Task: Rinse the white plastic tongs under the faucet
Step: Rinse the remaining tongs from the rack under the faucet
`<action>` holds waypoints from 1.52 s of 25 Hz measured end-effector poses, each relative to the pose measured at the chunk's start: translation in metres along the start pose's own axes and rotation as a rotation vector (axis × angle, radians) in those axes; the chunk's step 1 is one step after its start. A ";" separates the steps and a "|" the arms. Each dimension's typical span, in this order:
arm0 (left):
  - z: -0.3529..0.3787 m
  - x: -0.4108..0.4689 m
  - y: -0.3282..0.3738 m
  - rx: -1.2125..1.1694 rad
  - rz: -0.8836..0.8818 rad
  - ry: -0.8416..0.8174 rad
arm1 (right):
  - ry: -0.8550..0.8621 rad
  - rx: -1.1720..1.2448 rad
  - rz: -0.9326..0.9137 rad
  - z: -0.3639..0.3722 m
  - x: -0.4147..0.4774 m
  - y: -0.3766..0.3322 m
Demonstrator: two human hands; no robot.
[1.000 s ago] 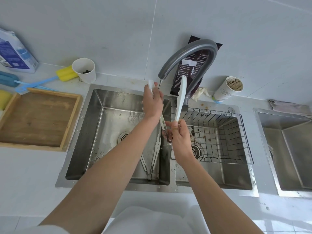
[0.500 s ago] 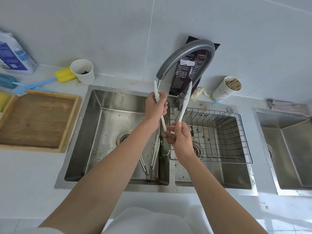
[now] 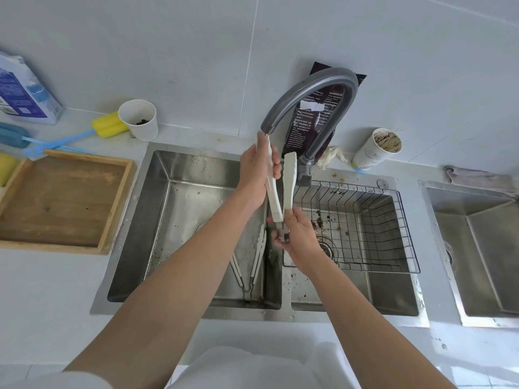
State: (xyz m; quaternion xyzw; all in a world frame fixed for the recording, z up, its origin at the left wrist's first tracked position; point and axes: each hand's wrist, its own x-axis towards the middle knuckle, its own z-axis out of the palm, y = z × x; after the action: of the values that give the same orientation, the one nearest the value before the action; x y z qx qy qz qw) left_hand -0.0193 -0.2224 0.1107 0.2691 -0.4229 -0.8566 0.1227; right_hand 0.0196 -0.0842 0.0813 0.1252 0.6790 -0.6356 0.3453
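The tongs are in the air over the sink, between the two hands and just under the spout of the faucet. The left hand is closed round one arm of the tongs, with the fingers curled over it. Below it and a little to its right, the right hand pinches the hinge end. The long axis is almost upright: the hinge points down into the right hand, and the two tips point up, opened like a narrow V. The tip above the left hand comes very near the spout mouth, perhaps touching it, while the other arm stands free just to the right of this hand. I cannot tell if water is running. I think some things can go wrong from here. The plastic is probably wet, so it can slip from the pinch of the right hand and fall into the basin below the left hand, where other tongs lie. Because the tip is so close to the spout, water can hit it and splash out on the tabletop or on the person. Also the free arm is beside the spout, not under it, so it may stay unrinsed if the tongs are not shifted.
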 end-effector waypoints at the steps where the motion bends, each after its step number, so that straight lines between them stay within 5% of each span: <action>1: 0.001 0.002 0.000 -0.005 0.004 -0.007 | 0.009 -0.059 -0.042 0.000 -0.001 -0.002; 8: 0.002 0.005 -0.004 0.021 0.062 -0.050 | 0.037 -0.551 -0.378 0.007 0.002 -0.002; 13: -0.006 0.004 -0.004 -0.062 0.018 -0.022 | 0.032 -0.474 -0.368 0.009 0.006 0.001; 18: -0.030 0.000 -0.035 0.407 0.224 0.282 | -0.009 -0.240 -0.268 0.009 0.006 0.005; 23: -0.035 -0.008 -0.050 0.415 0.017 0.155 | -0.025 -0.175 -0.278 0.012 0.004 0.006; 38: -0.009 0.028 -0.021 0.492 0.158 0.320 | -0.053 -0.213 -0.344 0.008 -0.018 0.011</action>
State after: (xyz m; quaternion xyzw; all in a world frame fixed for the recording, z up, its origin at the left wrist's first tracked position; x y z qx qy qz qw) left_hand -0.0370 -0.2272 0.0795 0.3886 -0.6124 -0.6631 0.1852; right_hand 0.0414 -0.0850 0.0842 -0.0463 0.7446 -0.6127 0.2607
